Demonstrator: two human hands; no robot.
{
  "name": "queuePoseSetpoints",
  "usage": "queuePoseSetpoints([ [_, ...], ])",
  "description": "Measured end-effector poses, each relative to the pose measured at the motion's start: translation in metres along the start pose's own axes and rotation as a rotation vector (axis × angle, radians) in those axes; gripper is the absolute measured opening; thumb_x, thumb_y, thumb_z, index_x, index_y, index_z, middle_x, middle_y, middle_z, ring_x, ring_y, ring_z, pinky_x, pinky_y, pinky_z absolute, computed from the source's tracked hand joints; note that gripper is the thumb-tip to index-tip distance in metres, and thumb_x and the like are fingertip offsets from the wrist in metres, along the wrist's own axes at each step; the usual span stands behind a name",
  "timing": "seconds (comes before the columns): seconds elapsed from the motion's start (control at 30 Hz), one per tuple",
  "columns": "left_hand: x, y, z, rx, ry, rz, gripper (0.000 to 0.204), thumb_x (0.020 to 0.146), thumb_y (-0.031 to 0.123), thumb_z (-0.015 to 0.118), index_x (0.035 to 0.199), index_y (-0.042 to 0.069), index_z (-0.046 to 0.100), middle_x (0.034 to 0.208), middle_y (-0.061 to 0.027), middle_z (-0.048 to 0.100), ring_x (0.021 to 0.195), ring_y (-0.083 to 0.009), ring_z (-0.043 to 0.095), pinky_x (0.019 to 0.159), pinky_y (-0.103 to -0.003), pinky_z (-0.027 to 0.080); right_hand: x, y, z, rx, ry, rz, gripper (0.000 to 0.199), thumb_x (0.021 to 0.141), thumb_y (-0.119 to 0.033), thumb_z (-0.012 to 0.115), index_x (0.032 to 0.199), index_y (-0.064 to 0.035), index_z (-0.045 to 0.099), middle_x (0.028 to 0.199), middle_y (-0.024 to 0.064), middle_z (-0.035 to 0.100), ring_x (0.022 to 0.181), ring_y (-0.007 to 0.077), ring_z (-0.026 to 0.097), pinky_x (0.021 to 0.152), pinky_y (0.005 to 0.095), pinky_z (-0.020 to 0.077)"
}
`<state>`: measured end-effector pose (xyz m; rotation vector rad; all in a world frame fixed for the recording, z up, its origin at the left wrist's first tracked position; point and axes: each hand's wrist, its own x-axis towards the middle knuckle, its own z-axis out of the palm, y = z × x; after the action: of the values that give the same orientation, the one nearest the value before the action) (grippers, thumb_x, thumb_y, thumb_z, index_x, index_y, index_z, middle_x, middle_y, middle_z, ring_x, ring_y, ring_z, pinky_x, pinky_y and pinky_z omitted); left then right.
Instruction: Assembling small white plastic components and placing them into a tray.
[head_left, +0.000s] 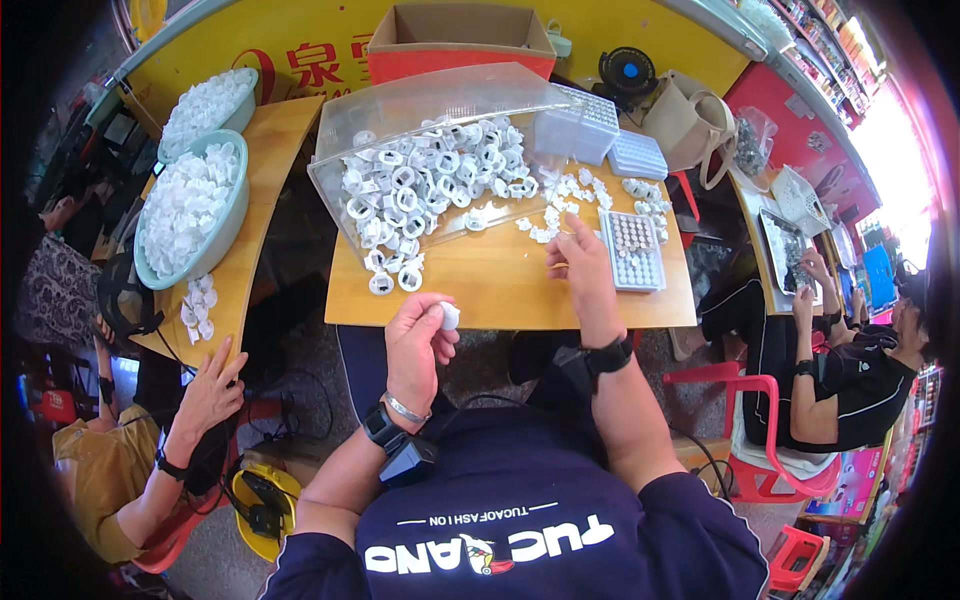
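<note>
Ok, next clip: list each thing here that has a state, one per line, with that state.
left hand: raised, pinching a small white plastic piece
right hand: resting on the wooden table, fingers by loose white pieces
clear plastic bin: tipped on its side, white rings spilling out
grid tray: flat, cells mostly filled
cardboard box: open
teal basin: heaped full

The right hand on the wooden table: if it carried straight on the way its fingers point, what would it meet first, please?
Probably the loose white plastic rings scattered just beyond the right hand, ahead of its fingertips; past them lie the clear lidded boxes. Depth is hard to judge here.
</note>
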<state>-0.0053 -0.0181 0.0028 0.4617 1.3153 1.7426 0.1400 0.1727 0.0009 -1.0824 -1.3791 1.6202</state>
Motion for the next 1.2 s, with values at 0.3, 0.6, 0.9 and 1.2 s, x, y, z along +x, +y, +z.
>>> queuePoseSetpoints([
  [0.3,-0.001,0.008,0.006,-0.042,-0.064,-0.034,0.021,0.095,0.011,0.047,0.109,0.002,0.059,0.074,-0.0022,0.06,0.056,-0.0063,0.052,0.05,-0.019,0.041,-0.069,-0.001,0.034,-0.167,-0.266,-0.205,0.034,0.087,-0.01,0.062,0.119,0.0,0.057,0.088,0.0042,0.062,0.071,0.0095,0.056,0.061,0.0236,0.0477],
  [0.6,-0.014,0.014,0.011,0.149,-0.224,0.055,0.037,0.086,-0.005,0.044,0.121,-0.002,0.057,0.094,-0.0056,0.065,0.071,-0.0081,0.057,0.063,-0.021,0.047,-0.098,-0.008,0.057,-0.262,-0.302,-0.424,0.03,0.08,0.0,0.069,0.109,-0.0028,0.06,0.083,0.0052,0.063,0.072,0.0091,0.06,0.065,0.0241,0.0502],
  [0.9,-0.016,0.003,0.012,0.195,-0.269,0.071,0.044,0.083,-0.01,0.044,0.125,0.0,0.054,0.094,-0.0074,0.064,0.074,-0.0093,0.059,0.066,-0.022,0.05,-0.102,-0.006,0.053,-0.168,-0.236,-0.392,0.019,0.082,0.002,0.068,0.1,-0.0018,0.062,0.075,0.0079,0.067,0.066,0.0092,0.063,0.059,0.0227,0.0497],
  [1.2,-0.016,0.002,0.016,0.201,-0.234,-0.037,0.045,0.081,-0.009,0.046,0.124,0.0,0.055,0.089,-0.0074,0.065,0.069,-0.0087,0.059,0.062,-0.022,0.051,-0.092,0.004,0.05,-0.134,-0.246,-0.252,0.007,0.086,-0.002,0.064,0.091,0.0021,0.063,0.074,0.0081,0.068,0.066,0.0079,0.062,0.059,0.0231,0.0496],
])
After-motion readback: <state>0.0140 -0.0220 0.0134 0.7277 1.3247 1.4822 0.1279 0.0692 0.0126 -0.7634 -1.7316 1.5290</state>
